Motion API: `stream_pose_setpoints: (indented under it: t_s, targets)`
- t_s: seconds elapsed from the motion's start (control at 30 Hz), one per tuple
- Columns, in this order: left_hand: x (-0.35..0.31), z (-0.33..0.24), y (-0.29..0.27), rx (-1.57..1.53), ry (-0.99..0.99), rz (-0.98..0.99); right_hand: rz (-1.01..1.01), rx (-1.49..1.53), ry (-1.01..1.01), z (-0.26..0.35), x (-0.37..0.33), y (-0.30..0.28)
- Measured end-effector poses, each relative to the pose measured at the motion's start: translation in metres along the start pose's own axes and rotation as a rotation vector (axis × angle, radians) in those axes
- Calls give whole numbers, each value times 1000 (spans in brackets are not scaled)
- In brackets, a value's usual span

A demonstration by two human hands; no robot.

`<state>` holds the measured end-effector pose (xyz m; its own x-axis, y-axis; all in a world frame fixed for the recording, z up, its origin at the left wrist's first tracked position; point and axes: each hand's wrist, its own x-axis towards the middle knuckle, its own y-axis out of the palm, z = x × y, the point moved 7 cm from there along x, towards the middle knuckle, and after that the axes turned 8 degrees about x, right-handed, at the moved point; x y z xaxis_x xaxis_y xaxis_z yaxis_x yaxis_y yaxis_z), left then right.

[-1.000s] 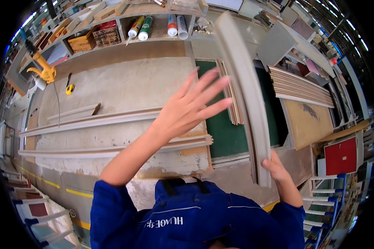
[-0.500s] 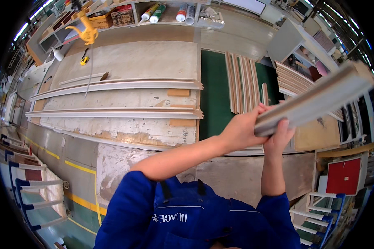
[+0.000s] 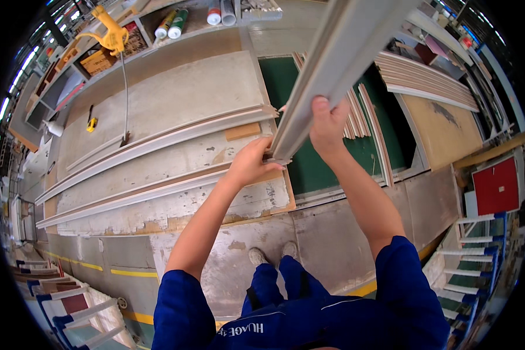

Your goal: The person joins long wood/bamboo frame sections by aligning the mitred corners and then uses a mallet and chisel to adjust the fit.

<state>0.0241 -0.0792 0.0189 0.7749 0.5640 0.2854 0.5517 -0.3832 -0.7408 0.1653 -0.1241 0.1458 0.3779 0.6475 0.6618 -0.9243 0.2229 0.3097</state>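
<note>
A long white-and-brown moulding (image 3: 347,49) rises from the bench corner toward the upper edge of the view. My right hand (image 3: 331,125) grips it partway along, thumb lying on its white face. Closed around its lower end is my left hand (image 3: 252,165), where that end meets the end of the near moulding strip (image 3: 140,197) on the bench. Whether the two ends touch is partly hidden by my fingers. Parallel to the near strip, farther back, lies another moulding strip (image 3: 157,139). A wooden block (image 3: 242,132) sits between them.
A yellow air gun (image 3: 112,36) hangs over the bench's far left, near a tape measure (image 3: 91,123). Several strips lie on green surfacing (image 3: 309,169) to the right, with a stack (image 3: 429,81) beyond. Sealant tubes (image 3: 178,24) stand on the back shelf. Racks (image 3: 472,256) flank me.
The held moulding has swung from pointing right to standing across the bench corner. My left hand has moved left to the near strip's end; my hands are farther apart.
</note>
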Motion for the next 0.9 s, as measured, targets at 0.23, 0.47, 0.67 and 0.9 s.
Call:
stream_pose_setpoints:
  t_s: [0.23, 0.47, 0.67, 0.9]
  targets:
    - [-1, 2, -3, -145, -56, -97, -43, -137, 51, 0, -5, 15]
    - [-4, 7, 0, 42, -79, -91, 42, -108, 112, -13, 2, 18]
    - [0, 8, 0, 44, -66, -128, 304, -271, 137, -52, -39, -19]
    - [0, 14, 4, 51, -11, -150, 739, -638, 374, -120, -129, -81]
